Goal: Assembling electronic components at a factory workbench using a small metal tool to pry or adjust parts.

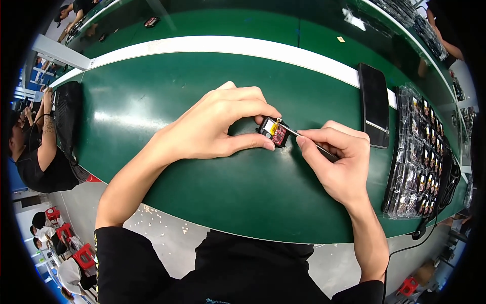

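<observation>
Over the middle of the green table, my left hand point(228, 119) pinches a small black-cased electronic module point(274, 133) between thumb and fingers. The open side of its casing faces up, with a red circuit board, a patch of yellow tape and a small gold connector near the top edge. My right hand point(336, 152) grips a slim dark tool point(325, 152) with a bright metal tip, like tweezers. That tip reaches the module's upper right edge, by the connector. Whether it touches the connector is too small to tell.
Clear plastic trays point(415, 157) holding several similar modules are stacked at the right, beside a black cable point(448, 185). A black flat panel point(373, 101) stands nearer. A white rail point(228, 44) crosses behind. At the left are a black bag point(68, 116) and another person point(43, 152).
</observation>
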Demonstrator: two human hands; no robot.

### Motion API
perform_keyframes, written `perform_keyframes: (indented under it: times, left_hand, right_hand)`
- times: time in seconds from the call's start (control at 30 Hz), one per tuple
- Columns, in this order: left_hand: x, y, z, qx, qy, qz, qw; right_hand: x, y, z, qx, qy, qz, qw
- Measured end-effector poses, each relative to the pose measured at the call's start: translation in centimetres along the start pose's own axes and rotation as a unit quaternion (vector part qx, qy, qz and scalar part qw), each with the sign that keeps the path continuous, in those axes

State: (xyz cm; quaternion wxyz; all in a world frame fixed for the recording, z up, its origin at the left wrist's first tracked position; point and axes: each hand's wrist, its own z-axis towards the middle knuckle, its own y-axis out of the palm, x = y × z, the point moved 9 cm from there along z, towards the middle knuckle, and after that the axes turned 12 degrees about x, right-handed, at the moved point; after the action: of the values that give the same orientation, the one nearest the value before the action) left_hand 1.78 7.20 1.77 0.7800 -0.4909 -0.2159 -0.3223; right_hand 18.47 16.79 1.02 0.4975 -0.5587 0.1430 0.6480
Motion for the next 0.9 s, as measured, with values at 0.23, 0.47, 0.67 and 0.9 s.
perform_keyframes:
  times: [0.23,0.47,0.67,0.9]
  left_hand:
    - [-0.1,-0.1,0.0,0.004,0.001,-0.007,1.000]
    - [0.1,-0.2,0.1,0.003,0.003,0.001,1.000]
    - [0.3,-0.2,0.3,0.016,0.011,0.012,1.000]
    - [0.3,-0.4,0.5,0.028,-0.024,0.012,0.999]
  right_hand:
    - [-0.7,0.1,0.0,0.005,-0.017,-0.026,0.999]
    - [-1.0,0.1,0.1,0.003,-0.032,-0.021,0.999]
    - [-0.8,-0.1,-0.1,0.005,-0.034,-0.010,0.999]
    - [-2.1,-0.4,-0.4,0.044,-0.136,-0.045,0.989]
